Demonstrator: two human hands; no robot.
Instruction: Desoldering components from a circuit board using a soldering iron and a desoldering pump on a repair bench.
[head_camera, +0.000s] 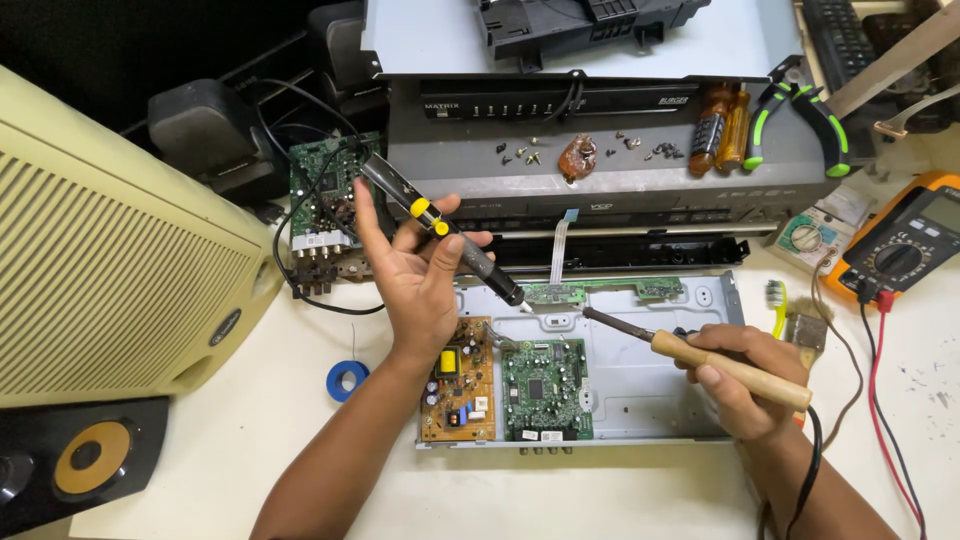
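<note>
Head view: fingers (452, 243) around desoldering pump (440, 228)

Wooden-handled soldering iron (700, 358) over a matt bare-metal chassis (640, 390).

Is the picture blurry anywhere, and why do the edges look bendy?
In the head view, the middle is sharp: the left hand with its black desoldering pump and the right hand with the wooden-handled soldering iron show clearly. The cream speaker grille bulges at the left edge from wide-lens distortion. Lighting is bright and even, shadows soft, and the top-left corner is dark.
</note>
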